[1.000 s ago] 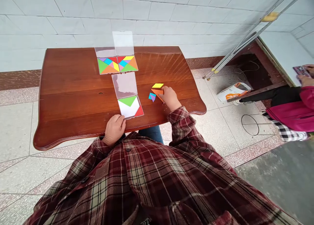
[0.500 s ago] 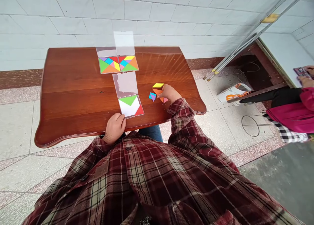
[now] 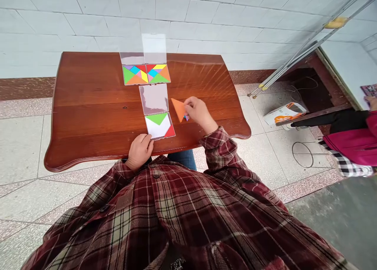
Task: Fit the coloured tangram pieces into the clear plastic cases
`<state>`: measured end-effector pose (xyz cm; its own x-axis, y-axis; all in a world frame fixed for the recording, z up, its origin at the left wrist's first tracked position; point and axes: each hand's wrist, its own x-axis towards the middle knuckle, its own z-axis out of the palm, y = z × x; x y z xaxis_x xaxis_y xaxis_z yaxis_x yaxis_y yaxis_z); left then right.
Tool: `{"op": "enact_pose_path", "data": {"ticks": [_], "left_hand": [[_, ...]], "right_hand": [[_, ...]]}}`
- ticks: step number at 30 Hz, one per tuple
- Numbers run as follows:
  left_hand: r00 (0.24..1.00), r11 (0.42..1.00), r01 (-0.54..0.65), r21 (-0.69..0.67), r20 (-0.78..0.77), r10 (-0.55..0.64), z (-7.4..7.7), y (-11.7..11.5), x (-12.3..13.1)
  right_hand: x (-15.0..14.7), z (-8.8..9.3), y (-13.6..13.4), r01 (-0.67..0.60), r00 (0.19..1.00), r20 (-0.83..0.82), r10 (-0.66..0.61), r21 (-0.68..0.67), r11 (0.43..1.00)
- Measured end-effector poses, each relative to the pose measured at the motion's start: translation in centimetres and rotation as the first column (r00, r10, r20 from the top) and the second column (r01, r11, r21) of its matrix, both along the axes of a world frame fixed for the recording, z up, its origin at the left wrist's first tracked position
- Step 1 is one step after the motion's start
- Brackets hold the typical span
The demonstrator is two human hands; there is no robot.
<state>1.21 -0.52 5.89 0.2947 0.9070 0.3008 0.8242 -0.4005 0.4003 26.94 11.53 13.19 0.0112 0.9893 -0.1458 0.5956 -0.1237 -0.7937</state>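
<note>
My right hand pinches a large orange triangle and holds it up just right of the open case. Small blue and purple pieces show partly behind it; other loose pieces are hidden by the hand. My left hand touches the lower left corner of the near case, its fingers close together. In that case lie a green triangle at the top and a red triangle at the lower right, on a white base. Its clear lid is folded back, away from me.
Two open cases filled with coloured pieces stand side by side at the back of the brown table. Crutches lean at the right. A white bag stands on the floor near a seated person.
My right hand has lifted the orange triangle and moved it left, towards the near case. The view has shifted slightly. My left hand stays at the case corner.
</note>
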Motion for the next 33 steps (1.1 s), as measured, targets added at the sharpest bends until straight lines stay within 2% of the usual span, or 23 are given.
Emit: {"op": "enact_pose_path", "data": {"ticks": [2,4,6,9,16,18,22,26,33], "left_hand": [[0.999,0.999,-0.034,0.004,0.023,0.034,-0.1,-0.1,0.0],[0.995,0.996,-0.089,0.003,0.034,0.089,-0.2,-0.1,-0.1],[0.990,0.991,-0.136,-0.007,0.036,0.137,-0.2,-0.1,0.0],[0.986,0.987,-0.159,-0.012,0.043,0.159,-0.1,0.0,0.1],[0.986,0.988,-0.145,-0.050,0.071,0.148,-0.1,0.0,0.3],[0.987,0.989,-0.136,-0.061,0.075,0.141,-0.2,0.0,0.3],[0.988,0.989,-0.122,-0.080,0.084,0.129,-0.2,-0.1,0.3],[0.989,0.990,-0.115,-0.083,0.080,0.121,-0.1,-0.1,0.3],[0.990,0.991,-0.112,-0.073,0.077,0.117,-0.2,-0.1,0.2]], "right_hand": [[-3.0,-0.5,-1.0,-0.093,0.980,-0.182,0.076,-0.084,0.992],[-5.7,-1.3,-2.0,-0.163,0.956,-0.270,0.118,-0.151,0.975],[-7.6,-2.1,-2.6,-0.189,0.947,-0.297,0.126,-0.197,0.962],[-9.1,-3.1,-3.1,-0.199,0.947,-0.291,0.136,-0.198,0.960],[-10.0,-3.9,-3.2,-0.175,0.956,-0.269,0.117,-0.205,0.963],[-10.0,-3.9,-3.3,-0.196,0.959,-0.243,0.144,-0.203,0.959],[-9.5,-3.4,-3.4,-0.309,0.951,-0.010,0.309,-0.068,0.949],[-9.2,-2.6,-3.4,-0.398,0.899,0.199,0.390,0.001,0.917],[-9.1,-2.4,-3.6,-0.437,0.889,0.166,0.426,0.033,0.899]]}}
